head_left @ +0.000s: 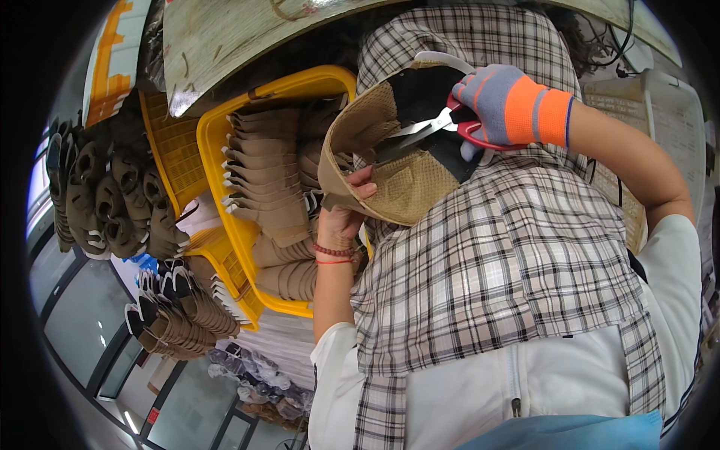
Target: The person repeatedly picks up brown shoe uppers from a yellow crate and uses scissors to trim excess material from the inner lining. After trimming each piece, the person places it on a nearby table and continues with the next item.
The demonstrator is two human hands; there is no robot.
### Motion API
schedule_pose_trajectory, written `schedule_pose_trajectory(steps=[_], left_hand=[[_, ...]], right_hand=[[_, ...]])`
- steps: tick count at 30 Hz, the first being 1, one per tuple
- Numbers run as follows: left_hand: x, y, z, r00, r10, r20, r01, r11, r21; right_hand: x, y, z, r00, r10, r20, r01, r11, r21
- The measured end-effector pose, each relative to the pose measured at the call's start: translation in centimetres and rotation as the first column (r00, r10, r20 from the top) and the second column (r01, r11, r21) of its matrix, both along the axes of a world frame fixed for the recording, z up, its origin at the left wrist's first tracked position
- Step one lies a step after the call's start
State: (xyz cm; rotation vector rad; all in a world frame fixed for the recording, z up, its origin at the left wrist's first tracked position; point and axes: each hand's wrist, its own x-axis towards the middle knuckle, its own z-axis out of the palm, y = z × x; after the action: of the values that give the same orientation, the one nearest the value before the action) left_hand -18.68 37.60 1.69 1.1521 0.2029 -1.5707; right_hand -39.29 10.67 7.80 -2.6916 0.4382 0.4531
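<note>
My left hand [349,208], bare and with a bead bracelet and a red cord at the wrist, grips the lower left edge of a tan shoe upper [411,184]. The upper lies over my lap, with its textured tan lining, a black inner part and a pale rim facing up. In a grey and orange glove, my right hand [499,101] is closed round the red handles of a pair of scissors [441,124]. Their metal blades point left over the inside of the upper and look slightly apart. Some left fingers are hidden under the upper.
A yellow plastic basket [214,172] to my left holds stacked brown uppers [262,176]. More bundled uppers [172,311] lie beyond it. A worn table [247,41] runs along the far side. A pale crate [671,120] stands at the right. A checked apron [487,277] covers my lap.
</note>
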Motion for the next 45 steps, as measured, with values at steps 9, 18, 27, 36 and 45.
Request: schedule_pose_trajectory(steps=[9, 18, 27, 36, 45], left_hand=[[-0.5, -0.1, -0.1, 0.998, 0.057, -0.033, -0.058, 0.998, -0.023], [-0.6, 1.1, -2.1, 0.998, 0.051, 0.024, -0.049, 0.996, -0.068], [0.2, -0.1, -2.0, 0.977, 0.076, 0.199, -0.055, 0.993, -0.107], [1.4, -3.9, -2.4, 0.874, 0.395, 0.282, -0.298, 0.895, -0.331], [3.5, -2.1, -5.9, 0.918, 0.304, 0.254, -0.218, 0.923, -0.318]], right_hand=[[3.0, 1.7, 0.2, 0.978, 0.166, -0.125, -0.155, 0.984, 0.091], [3.9, 2.5, 1.8, 0.966, 0.171, -0.194, -0.142, 0.978, 0.154], [3.3, -0.6, 3.4, 0.915, 0.090, -0.394, 0.060, 0.934, 0.352], [5.9, -3.6, -0.8, 0.791, 0.371, -0.486, 0.161, 0.640, 0.751], [6.6, -3.4, 0.7, 0.757, 0.393, -0.522, 0.138, 0.684, 0.717]])
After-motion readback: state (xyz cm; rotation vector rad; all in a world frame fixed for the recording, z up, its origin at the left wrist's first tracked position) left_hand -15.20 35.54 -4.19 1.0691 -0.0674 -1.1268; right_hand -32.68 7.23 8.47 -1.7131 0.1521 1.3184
